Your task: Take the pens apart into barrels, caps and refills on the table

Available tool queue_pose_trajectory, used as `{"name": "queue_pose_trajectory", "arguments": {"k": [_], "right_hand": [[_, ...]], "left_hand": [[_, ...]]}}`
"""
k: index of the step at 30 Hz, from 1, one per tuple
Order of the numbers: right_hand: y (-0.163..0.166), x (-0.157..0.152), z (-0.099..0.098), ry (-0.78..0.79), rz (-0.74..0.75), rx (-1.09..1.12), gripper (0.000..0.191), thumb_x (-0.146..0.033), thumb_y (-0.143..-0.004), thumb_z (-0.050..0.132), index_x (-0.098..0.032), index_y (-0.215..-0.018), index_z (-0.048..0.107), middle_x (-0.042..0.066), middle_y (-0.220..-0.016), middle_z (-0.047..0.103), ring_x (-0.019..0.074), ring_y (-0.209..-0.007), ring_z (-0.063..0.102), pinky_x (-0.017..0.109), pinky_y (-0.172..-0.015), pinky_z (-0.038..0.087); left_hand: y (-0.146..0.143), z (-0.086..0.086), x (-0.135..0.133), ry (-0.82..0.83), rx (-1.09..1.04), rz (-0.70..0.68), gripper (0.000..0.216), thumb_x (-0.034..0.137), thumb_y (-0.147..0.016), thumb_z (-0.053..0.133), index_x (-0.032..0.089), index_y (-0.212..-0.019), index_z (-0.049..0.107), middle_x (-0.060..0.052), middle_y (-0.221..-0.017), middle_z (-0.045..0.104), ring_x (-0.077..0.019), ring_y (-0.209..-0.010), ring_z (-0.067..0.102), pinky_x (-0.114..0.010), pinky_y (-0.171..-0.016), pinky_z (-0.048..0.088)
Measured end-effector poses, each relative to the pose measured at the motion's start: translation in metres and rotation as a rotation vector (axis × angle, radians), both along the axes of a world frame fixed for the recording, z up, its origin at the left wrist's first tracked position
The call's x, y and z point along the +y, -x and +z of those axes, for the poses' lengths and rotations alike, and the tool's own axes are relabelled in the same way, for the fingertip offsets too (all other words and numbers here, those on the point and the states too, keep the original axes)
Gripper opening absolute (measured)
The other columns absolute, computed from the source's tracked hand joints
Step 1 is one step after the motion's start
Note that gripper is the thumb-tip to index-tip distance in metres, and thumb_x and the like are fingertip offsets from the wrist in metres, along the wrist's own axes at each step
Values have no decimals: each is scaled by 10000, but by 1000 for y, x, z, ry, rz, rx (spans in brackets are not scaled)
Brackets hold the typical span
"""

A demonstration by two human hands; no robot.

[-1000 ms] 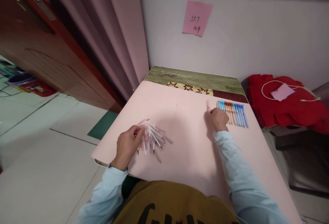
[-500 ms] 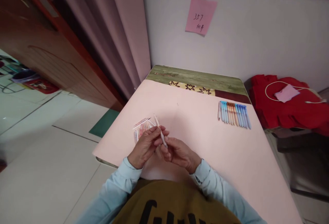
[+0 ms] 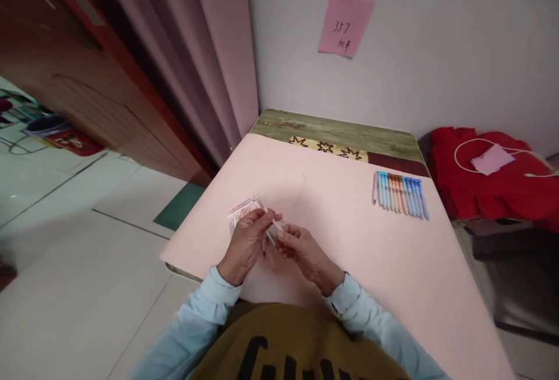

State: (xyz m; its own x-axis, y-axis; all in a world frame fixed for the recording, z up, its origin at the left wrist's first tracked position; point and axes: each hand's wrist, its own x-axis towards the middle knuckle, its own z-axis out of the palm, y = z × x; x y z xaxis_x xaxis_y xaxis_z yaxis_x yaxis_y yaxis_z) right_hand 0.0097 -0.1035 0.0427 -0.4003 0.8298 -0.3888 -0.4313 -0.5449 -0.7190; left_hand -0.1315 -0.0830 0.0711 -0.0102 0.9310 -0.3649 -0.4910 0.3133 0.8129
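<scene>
My left hand (image 3: 247, 245) and my right hand (image 3: 302, 252) meet above the near left part of the pink tabletop (image 3: 340, 234). Both pinch one thin white pen (image 3: 267, 226), which slants between their fingertips. Behind the left hand lies a loose bunch of pen parts (image 3: 241, 210), mostly hidden by the hand. At the far right of the table a tidy row of finished pens (image 3: 400, 194) lies side by side, blue ones at both ends and orange ones in the middle.
A pink curtain (image 3: 205, 60) hangs at the far left beside a wooden cabinet (image 3: 87, 95). A pink note (image 3: 346, 25) sticks to the wall. Red cloth (image 3: 489, 185) with a white cable and pink paper sits right of the table. White floor tiles lie at the left.
My right hand left the row of pens and came back to the near left. Both hands have closed on one pen lifted from the bunch.
</scene>
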Motion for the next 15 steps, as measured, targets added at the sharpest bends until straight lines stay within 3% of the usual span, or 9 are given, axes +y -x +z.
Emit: {"name": "queue_pose_trajectory", "arguments": {"k": [2, 4, 6, 8, 11, 13, 15], "right_hand": [[0, 0, 0, 5, -16, 16, 461, -480, -632, 866, -198, -915, 637, -30, -754, 629, 84, -598, 532, 195, -527, 377], [0, 1, -1, 69, 36, 29, 486, -616, -726, 745, -188, -935, 647, -22, -712, 617, 81, -534, 503, 198, -474, 339], [1, 1, -1, 108, 66, 18, 556, -705, -793, 610, -153, -831, 656, -26, -593, 557, 68, -445, 418, 208, -428, 275], [1, 1, -1, 74, 18, 12, 492, -639, -763, 695, -151, -749, 633, -40, -560, 526, 60, -449, 397, 207, -435, 268], [-1, 2, 0, 25, -55, 47, 415, -449, -636, 871, -189, -854, 631, -40, -706, 609, 70, -557, 493, 189, -493, 326], [-1, 2, 0, 67, -2, 64, 452, -539, -678, 816, -195, -914, 643, -30, -727, 627, 72, -531, 491, 194, -468, 313], [0, 2, -2, 109, 65, 50, 525, -676, -761, 670, -163, -873, 660, -30, -620, 583, 64, -441, 412, 206, -421, 256]], "left_hand": [[0, 1, 0, -3, 4, 0, 323, 294, -644, 857, 142, -838, 650, -53, -838, 726, -167, -801, 686, -270, -736, 523], [-1, 3, 0, 14, 14, -31, 315, 309, -665, 843, 142, -850, 649, -63, -851, 732, -163, -759, 678, -279, -709, 519], [-2, 6, -1, 25, 28, -41, 314, 310, -661, 844, 141, -839, 647, -68, -854, 735, -162, -735, 671, -283, -690, 513], [-3, 7, -1, 23, 40, -16, 330, 309, -633, 859, 139, -819, 646, -68, -849, 734, -167, -752, 674, -283, -701, 508], [-2, 7, 0, 4, 45, 17, 346, 306, -615, 867, 140, -826, 649, -64, -841, 731, -176, -794, 684, -287, -738, 505], [-1, 7, 0, 7, 47, 0, 343, 316, -630, 857, 142, -841, 651, -67, -854, 734, -173, -767, 681, -293, -722, 506], [0, 7, 0, 18, 51, -15, 335, 324, -643, 849, 142, -845, 653, -71, -866, 736, -170, -743, 676, -293, -699, 503]]}}
